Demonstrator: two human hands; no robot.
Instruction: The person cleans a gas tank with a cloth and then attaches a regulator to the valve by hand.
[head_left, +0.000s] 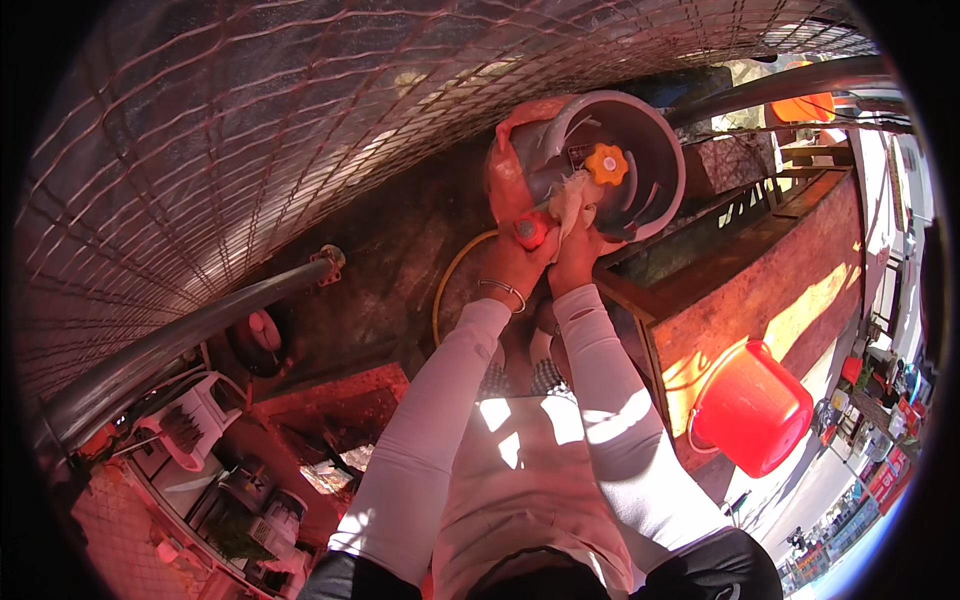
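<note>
A grey gas cylinder with a round collar (673, 161) stands before me, an orange valve handwheel (606, 164) inside the collar. Both of my hands meet at its near side. My left hand (517, 262) is closed around a fitting with a red knob (530, 231), probably a gas regulator, and wears a bracelet at the wrist. Against it, my right hand (576, 259) grips a pale crumpled cloth (574, 199) that reaches toward the handwheel. Red sheeting (510, 176) lies against the cylinder's left side. A yellow hose (442, 289) curves down to the left of my hands.
Wire mesh (300, 112) spans the upper left, above a metal pole (225, 319). At right are a rusty metal-sided stand (757, 300) and a red bucket (750, 409). A white plastic basket (199, 420) and containers sit at lower left.
</note>
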